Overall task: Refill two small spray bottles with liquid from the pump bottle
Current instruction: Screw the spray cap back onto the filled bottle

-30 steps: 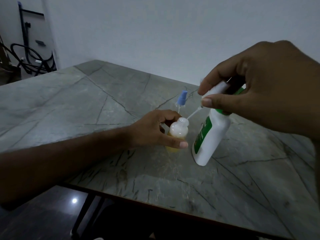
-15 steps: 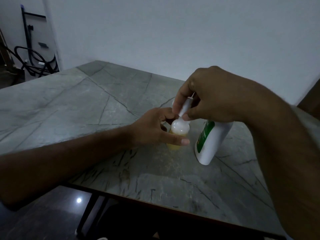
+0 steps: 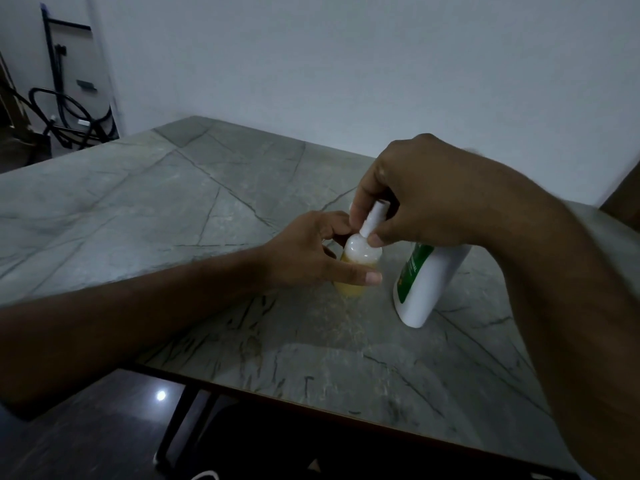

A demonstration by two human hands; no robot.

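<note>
Now: pump bottle [image 3: 424,275] set down upright, right hand [image 3: 415,199] moved over to pinch the sprayer [image 3: 372,218] onto the left hand [image 3: 304,252]-gripped spray bottle [image 3: 358,263], so capping looks underway.

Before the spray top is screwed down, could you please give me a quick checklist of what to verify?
1. Small spray bottle upright on the table: ok.
2. Left hand holds it steady: ok.
3. Right hand pinches the spray top at the bottle's neck: ok.
4. Top seated on the threads: cannot tell.
5. Pump bottle standing apart from the small bottle: ok.
</note>
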